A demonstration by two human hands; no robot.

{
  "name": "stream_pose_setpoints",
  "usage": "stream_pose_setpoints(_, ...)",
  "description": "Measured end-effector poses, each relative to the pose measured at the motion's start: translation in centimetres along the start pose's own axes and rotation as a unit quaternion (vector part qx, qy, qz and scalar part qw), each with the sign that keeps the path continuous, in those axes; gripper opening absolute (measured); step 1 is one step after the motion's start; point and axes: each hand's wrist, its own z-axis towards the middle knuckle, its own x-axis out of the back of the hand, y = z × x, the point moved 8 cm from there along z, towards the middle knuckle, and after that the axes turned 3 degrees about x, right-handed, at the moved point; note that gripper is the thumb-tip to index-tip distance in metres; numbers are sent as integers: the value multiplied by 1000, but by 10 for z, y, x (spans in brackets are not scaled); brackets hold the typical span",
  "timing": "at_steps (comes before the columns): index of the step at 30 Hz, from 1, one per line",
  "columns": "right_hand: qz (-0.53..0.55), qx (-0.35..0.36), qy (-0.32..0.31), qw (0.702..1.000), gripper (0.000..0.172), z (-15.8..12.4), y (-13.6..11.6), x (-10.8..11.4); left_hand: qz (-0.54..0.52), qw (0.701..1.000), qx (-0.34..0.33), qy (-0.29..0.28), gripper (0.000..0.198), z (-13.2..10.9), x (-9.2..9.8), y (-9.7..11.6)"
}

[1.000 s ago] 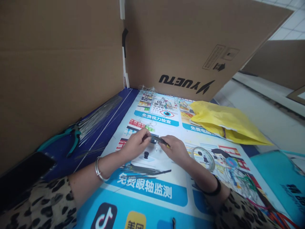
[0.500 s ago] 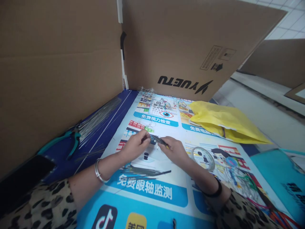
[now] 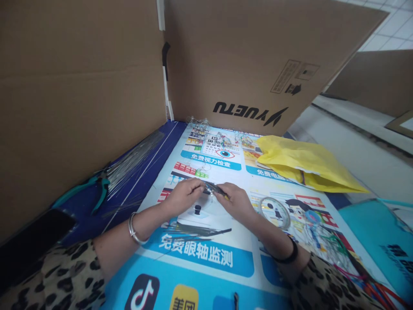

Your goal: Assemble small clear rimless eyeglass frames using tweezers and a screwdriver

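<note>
At nine o'clock, your pliers lie beside the long wires on the counter, probably parked there to leave the middle free. Your left hand is closed in a pinch, apparently on the beaded piece — too small to tell exactly — which sits midway between both hands, perhaps so one steadies while the other works. The short wires lie at six o'clock, likely for easy reach. Your right hand is wrapped around a dark tool, its tip pointing left at the piece; your fingers hide most of its handle. Past your right wrist, around half past three, rests the tape; the yellow bag, between two and three, seems set aside — well apart from the work.
</note>
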Motion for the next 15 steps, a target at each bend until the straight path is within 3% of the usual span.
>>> stream_pose_setpoints(5, -15, 9, 9, 1000, 22, 0, 0, 1, 37, 999, -9, 20, 19, 0, 3, 3)
stream_pose_setpoints(15, -33, 18, 17, 999, 21, -1, 0, 0, 41, 999, -21, 6, 17, 1, -1, 2)
